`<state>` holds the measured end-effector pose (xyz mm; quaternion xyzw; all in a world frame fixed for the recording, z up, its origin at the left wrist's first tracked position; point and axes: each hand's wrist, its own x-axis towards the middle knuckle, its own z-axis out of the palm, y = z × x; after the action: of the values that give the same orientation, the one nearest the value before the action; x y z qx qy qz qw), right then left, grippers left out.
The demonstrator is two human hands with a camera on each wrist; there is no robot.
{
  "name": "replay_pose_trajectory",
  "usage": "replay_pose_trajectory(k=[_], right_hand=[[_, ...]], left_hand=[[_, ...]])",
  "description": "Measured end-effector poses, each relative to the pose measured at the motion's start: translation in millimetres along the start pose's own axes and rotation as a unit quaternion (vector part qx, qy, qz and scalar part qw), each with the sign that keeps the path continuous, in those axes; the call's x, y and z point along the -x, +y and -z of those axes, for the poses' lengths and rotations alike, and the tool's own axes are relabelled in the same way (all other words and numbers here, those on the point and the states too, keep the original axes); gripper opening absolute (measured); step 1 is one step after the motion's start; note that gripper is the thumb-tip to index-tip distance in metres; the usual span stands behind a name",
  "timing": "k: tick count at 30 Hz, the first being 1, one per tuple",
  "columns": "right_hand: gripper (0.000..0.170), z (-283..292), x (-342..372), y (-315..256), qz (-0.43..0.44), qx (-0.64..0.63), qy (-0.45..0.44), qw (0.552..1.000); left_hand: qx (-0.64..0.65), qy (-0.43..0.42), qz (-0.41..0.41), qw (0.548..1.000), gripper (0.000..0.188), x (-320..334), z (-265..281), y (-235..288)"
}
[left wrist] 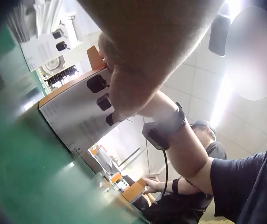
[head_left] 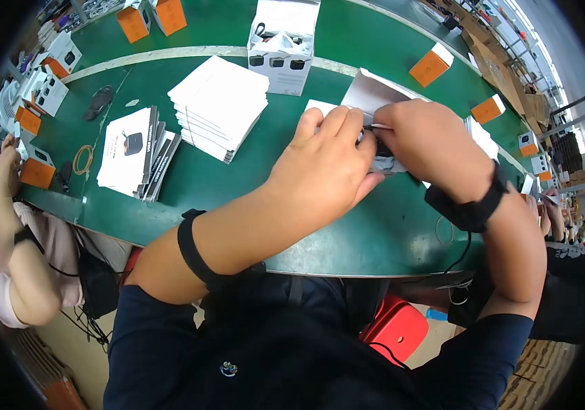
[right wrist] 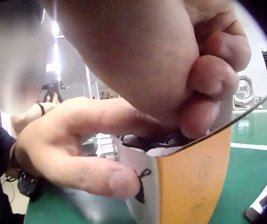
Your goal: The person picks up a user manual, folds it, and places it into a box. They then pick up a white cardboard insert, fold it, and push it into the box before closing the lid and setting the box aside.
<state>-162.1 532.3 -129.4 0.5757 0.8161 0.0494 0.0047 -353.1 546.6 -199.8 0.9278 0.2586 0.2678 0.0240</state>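
Note:
Both hands work at the top of a small white and orange carton (right wrist: pixel 196 182), its white lid flap (head_left: pixel 374 90) raised. My left hand (head_left: pixel 326 154) grips the carton, thumb against a white side and fingers across the top. My right hand (head_left: pixel 432 137) has its fingers curled at the carton's mouth; what they hold, I cannot tell. Crumpled white wrapping and something dark (right wrist: pixel 164 144) show inside the carton, partly hidden by the hands. Black devices are printed on its white face (left wrist: pixel 73 119) in the left wrist view.
Left of the hands lie a stack of white cards or flat boxes (head_left: pixel 217 102) and user manuals (head_left: pixel 128 152). An open, filled carton (head_left: pixel 281 65) stands behind. Orange and white cartons (head_left: pixel 432 65) stand farther along the green table (head_left: pixel 347 246). People sit at both sides.

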Motion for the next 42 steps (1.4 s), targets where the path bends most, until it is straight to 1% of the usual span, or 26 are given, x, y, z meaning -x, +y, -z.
replay_pose_trajectory(k=[2, 3, 4, 7, 11, 12, 14, 17, 21, 23, 24, 25, 26, 28, 29, 30, 31, 32, 33, 34, 36, 37, 38, 40, 41, 42], right_hand=[[0.013, 19, 4, -3, -0.019, -0.097, 0.02, 0.995], [0.015, 33, -1, -9, -0.08, -0.107, -0.041, 0.99], [0.015, 28, -3, -6, -0.077, -0.108, -0.045, 0.99], [0.016, -3, -6, 2, 0.018, -0.056, -0.007, 0.998], [0.017, 10, -6, 6, 0.002, -0.139, -0.057, 0.989], [0.017, 18, -4, 2, -0.041, -0.168, -0.06, 0.983], [0.018, 4, -3, 5, -0.026, -0.146, -0.012, 0.989], [0.022, -5, -6, 1, 0.004, -0.075, -0.042, 0.996], [0.024, -3, 7, 13, 0.022, -0.174, -0.022, 0.984], [0.02, -6, 28, 21, -0.053, -0.267, 0.139, 0.952], [0.02, -9, 39, 29, -0.085, -0.308, 0.219, 0.922], [0.02, -19, 59, 37, -0.142, -0.395, 0.231, 0.878], [0.02, -39, 76, 50, -0.18, -0.454, 0.25, 0.836], [0.021, -89, 104, 73, -0.195, -0.567, 0.215, 0.771], [0.023, -93, 102, 56, -0.216, -0.577, 0.223, 0.755], [0.027, -96, 93, 36, -0.236, -0.588, 0.233, 0.738], [0.035, -105, 87, 31, -0.178, -0.6, 0.227, 0.747], [0.04, -114, 76, 23, -0.12, -0.675, 0.238, 0.688], [0.04, -108, 62, 16, -0.126, -0.693, 0.208, 0.679], [0.039, -102, 50, 9, -0.131, -0.71, 0.176, 0.669], [0.037, -104, 35, -1, -0.137, -0.783, 0.123, 0.594], [0.035, -109, 26, -3, -0.159, -0.782, 0.124, 0.589], [0.035, -109, 25, -6, -0.159, -0.783, 0.128, 0.588], [0.034, -109, 26, -10, -0.107, -0.776, 0.21, 0.584], [0.034, -111, 27, -10, -0.106, -0.776, 0.212, 0.585], [0.034, -117, 30, -9, -0.065, -0.727, 0.271, 0.628]], left_hand=[[0.006, 0.002, 0.006, 1.0, 0.045, 1, 0, -2], [0.006, 0.002, 0.011, 1.0, 0.045, 1, -1, -3], [0.009, 0.015, 0.009, 1.0, 0.044, 1, -2, -3], [0.011, 0.02, 0.007, 1.0, 0.043, 2, 0, -2], [0.014, 0.009, 0.005, 1.0, 0.04, 3, 3, -4], [0.013, 0.008, 0.004, 1.0, 0.04, 3, 3, -5], [0.017, 0.022, 0.003, 1.0, 0.039, 4, 1, -5], [0.018, -0.006, -0.001, 1.0, 0.04, 3, 3, -6], [0.015, 0.012, -0.018, 1.0, 0.045, 3, 5, -7], [0.099, 0.076, -0.035, 0.992, 0.049, -1, 9, -11], [0.095, 0.079, -0.039, 0.992, 0.049, -1, 12, -16], [0.124, 0.139, -0.028, 0.982, 0.048, 3, 16, -23], [0.153, 0.197, -0.016, 0.968, 0.047, 7, 19, -30], [0.32, 0.225, 0.105, 0.914, 0.045, 23, 15, -42], [0.451, 0.191, 0.215, 0.845, 0.041, 27, 17, -40], [0.447, 0.189, 0.207, 0.85, 0.041, 22, 10, -42], [0.53, 0.165, 0.289, 0.78, 0.04, 17, -1, -44], [0.601, 0.139, 0.367, 0.697, 0.039, 12, -8, -46], [0.653, 0.045, 0.365, 0.662, 0.044, 3, -11, -50], [0.65, 0.043, 0.362, 0.667, 0.044, -3, -18, -55], [0.579, -0.112, 0.268, 0.762, 0.042, -17, -30, -63], [0.571, -0.121, 0.278, 0.763, 0.039, -20, -32, -72], [0.569, -0.123, 0.276, 0.765, 0.039, -21, -34, -71], [0.617, -0.076, 0.22, 0.752, 0.048, -23, -31, -63], [0.616, -0.076, 0.219, 0.753, 0.048, -21, -33, -64], [0.565, -0.021, 0.094, 0.82, 0.049, -18, -34, -64]])
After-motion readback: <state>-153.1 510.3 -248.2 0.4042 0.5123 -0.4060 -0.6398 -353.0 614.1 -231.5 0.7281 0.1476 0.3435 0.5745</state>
